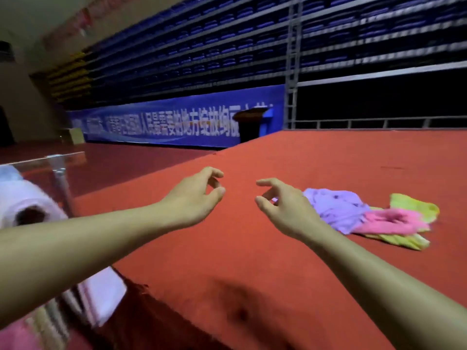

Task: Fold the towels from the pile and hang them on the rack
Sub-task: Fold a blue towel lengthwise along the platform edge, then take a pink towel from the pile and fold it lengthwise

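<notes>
towels [366,215] crumpled, purple, pink, yellow, on red table [252,248], both hands' fingers loosely curled, empty

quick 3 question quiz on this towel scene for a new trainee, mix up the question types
1. True or false: the right hand is gripping the purple towel.
2. Multiple choice: which towel lies between the purple one and the yellow-green towel? A. white B. pink C. blue
3. Short answer: what colour is the surface that the pile lies on?

Key
1. False. Both the right hand and the left hand hover with fingers loosely curled, holding nothing; the purple towel lies just beyond the right hand.
2. B, the pink towel, lying across the yellow-green one.
3. Red.
</notes>
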